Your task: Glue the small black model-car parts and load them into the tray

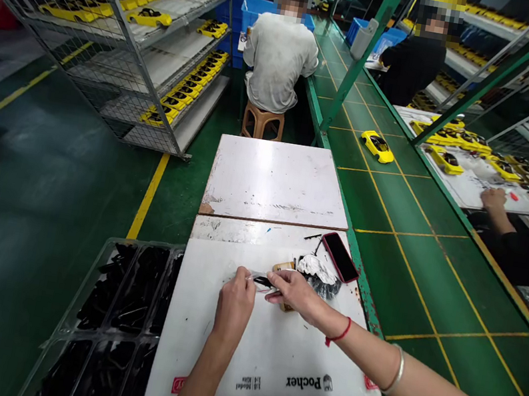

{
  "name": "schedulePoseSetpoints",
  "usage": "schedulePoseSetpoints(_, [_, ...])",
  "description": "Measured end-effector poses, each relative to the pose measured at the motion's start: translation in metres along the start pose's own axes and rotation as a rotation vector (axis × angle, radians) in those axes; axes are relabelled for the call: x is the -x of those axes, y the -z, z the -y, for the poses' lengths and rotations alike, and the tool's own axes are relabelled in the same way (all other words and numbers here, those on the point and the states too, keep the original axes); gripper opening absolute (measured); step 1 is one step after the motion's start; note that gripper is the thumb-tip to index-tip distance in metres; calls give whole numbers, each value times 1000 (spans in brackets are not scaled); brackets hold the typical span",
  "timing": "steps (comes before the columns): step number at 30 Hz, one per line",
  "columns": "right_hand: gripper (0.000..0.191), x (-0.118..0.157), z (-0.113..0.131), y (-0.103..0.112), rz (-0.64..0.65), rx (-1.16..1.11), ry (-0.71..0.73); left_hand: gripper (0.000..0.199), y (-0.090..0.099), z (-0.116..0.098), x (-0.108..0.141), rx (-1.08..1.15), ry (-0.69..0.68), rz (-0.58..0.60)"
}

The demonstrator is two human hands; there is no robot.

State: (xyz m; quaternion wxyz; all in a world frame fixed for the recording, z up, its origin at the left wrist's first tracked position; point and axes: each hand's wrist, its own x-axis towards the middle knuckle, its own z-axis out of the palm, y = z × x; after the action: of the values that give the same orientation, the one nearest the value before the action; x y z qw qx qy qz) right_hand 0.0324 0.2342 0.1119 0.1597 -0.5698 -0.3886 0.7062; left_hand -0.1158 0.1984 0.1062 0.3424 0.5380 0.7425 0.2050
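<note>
Over the white board (198, 349), my two hands meet at a small black part (262, 281) with a clear, film-like piece about it. My left hand (235, 305) has thumb and fingertips pinched together at the left end. From the right, my right hand (297, 291) pinches the other end between thumb and fingers. The part's exact kind is too small to tell. A small container with a yellowish label (284, 266) stands behind my right hand, which partly covers it. Next to it lie a crumpled white cloth or tissue (316, 267) and crumpled dark plastic (326, 289).
A phone (340, 256) lies at the board's right edge. At left, a clear divided tray (63, 326) holds many black parts. The green conveyor (412, 283) on the right carries a yellow car body (377, 146). Co-workers sit ahead and across; racks (132, 47) hold yellow bodies.
</note>
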Motion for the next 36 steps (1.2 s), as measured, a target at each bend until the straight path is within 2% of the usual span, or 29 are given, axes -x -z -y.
schedulePoseSetpoints(4, [30,5,4,-2,20,160,86,13,6,1,-4,100,56,19])
schedulePoseSetpoints(7, [32,4,8,18,-24,373,195,14,13,2,-7,207,125,40])
schedulePoseSetpoints(10, [28,-11,9,63,-197,655,327,19,17,1,-11,315,210,3])
schedulePoseSetpoints(13, [30,-40,-1,118,-373,938,378,20,20,2,-17,411,245,37])
schedulePoseSetpoints(15, [30,-63,-13,148,-401,1104,390,22,24,5,-23,442,263,5])
schedulePoseSetpoints(18, [30,-92,-30,173,-364,1302,429,24,31,13,-31,415,262,-57])
schedulePoseSetpoints(23, [22,-122,-48,188,-258,1498,470,28,26,25,-29,349,250,21])
schedulePoseSetpoints(28, [16,-136,-55,196,-198,1545,465,32,21,24,-30,361,312,-9])
schedulePoseSetpoints(32, [15,-137,-47,194,-243,1470,458,31,28,11,-36,358,302,-42])
schedulePoseSetpoints(36, [13,-117,-21,176,-379,1291,454,29,30,-1,-36,341,277,-47])
